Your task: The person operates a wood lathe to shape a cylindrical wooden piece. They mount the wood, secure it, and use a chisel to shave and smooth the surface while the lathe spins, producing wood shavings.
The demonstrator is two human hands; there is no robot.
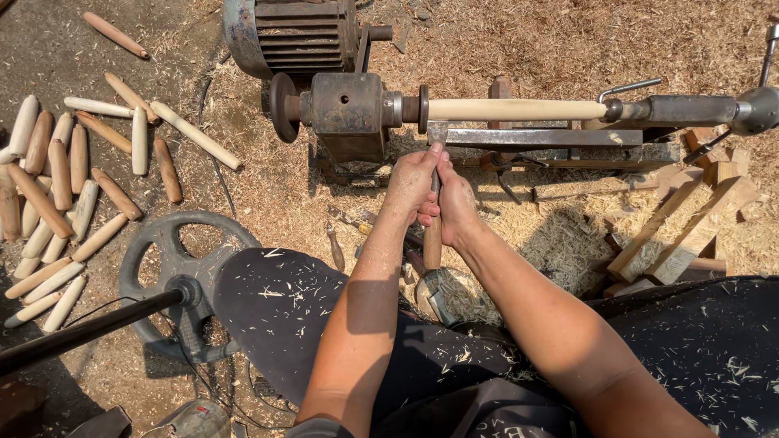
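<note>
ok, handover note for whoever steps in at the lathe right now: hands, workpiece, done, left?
Left hand: wrapped round the wooden-handled steel chisel near its blade, pressing it on the flat metal tool rest.
Right hand: grips the handle lower down.
Pale round wooden spindle sits between the lathe's rusty headstock and tailstock; chisel tip is at its headstock end.
Done: spindle looks rounded; turned wooden pegs lie piled to the left.
Left: no end shaping visible yet.

One long pale spindle [516, 109] on the lathe, one grey motor [292, 32] behind it, one spoked wheel [180, 276] on the ground, two hands [412, 180] on one chisel [434, 191], and some thirty turned wooden pegs [61, 178] scattered left
</note>
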